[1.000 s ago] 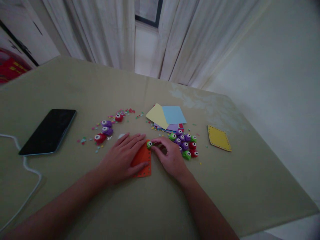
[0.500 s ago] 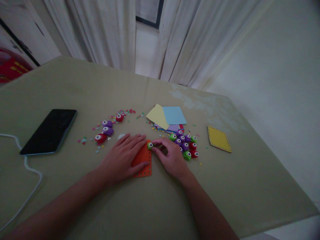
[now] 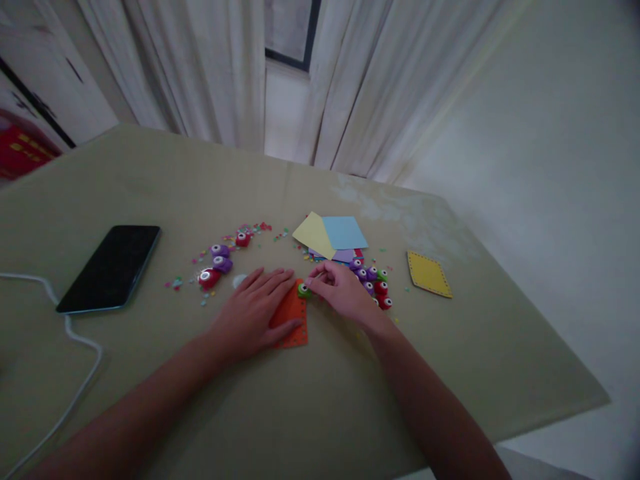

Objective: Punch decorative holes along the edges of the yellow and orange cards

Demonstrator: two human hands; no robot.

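My left hand [image 3: 255, 308] lies flat, fingers stretched out, over a square of orange paper [image 3: 294, 336] with small holes along its edges. My right hand [image 3: 341, 291] pinches a small green craft punch [image 3: 304, 290] at the paper's upper right edge. The punch has a white, eye-like button on top. Partly hidden behind my right hand is a cluster of purple, red and green punches [image 3: 369, 274]. Left of my left hand stand a red punch [image 3: 209, 278], purple punches [image 3: 221, 264] and another red punch [image 3: 243, 239].
Yellow and blue paper sheets [image 3: 345, 233] lie stacked beyond my hands. A yellow square with holed edges [image 3: 429, 274] is on the right. At the left lie a dark tablet [image 3: 111, 269] and a white cable [image 3: 86, 375]. Paper confetti [image 3: 177, 283] is scattered about.
The view has shifted slightly. My right hand has turned and risen over the punch at the orange paper's edge, covering more of the cluster. My left hand stays on the paper.
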